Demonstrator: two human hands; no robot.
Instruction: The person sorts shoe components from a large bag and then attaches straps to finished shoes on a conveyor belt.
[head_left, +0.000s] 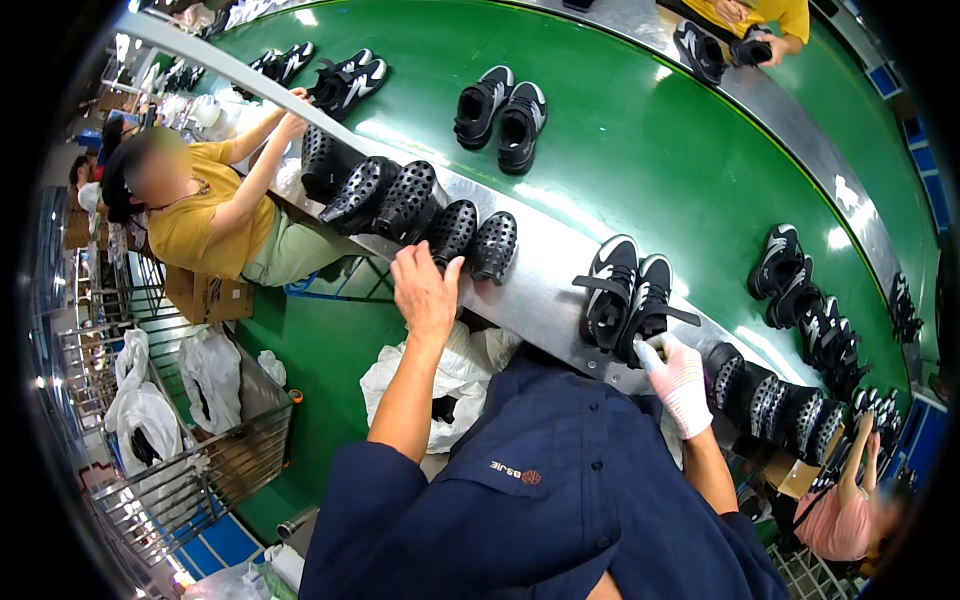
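Observation:
My bare left hand (425, 288) has its thumb and fingers around the near end of a black shoe-shaped form dotted with holes (456, 226). A matching form (495, 247) stands just to its right. In front of me, a pair of black and grey sneakers rests on the metal ledge, their straps hanging loose. My right hand (680, 384), in a whitish glove, pinches the heel of the right sneaker (650, 295); part of that grip is hidden. The left sneaker (609, 290) sits beside it, touched by neither hand.
Beyond the metal ledge (545, 318) runs a green surface (620, 130) carrying more sneaker pairs (500, 118). More dotted forms (775, 405) line the ledge at right. A co-worker in yellow (205, 205) sits at left, near a wire cart (215, 470). White bags (395, 390) lie below the ledge.

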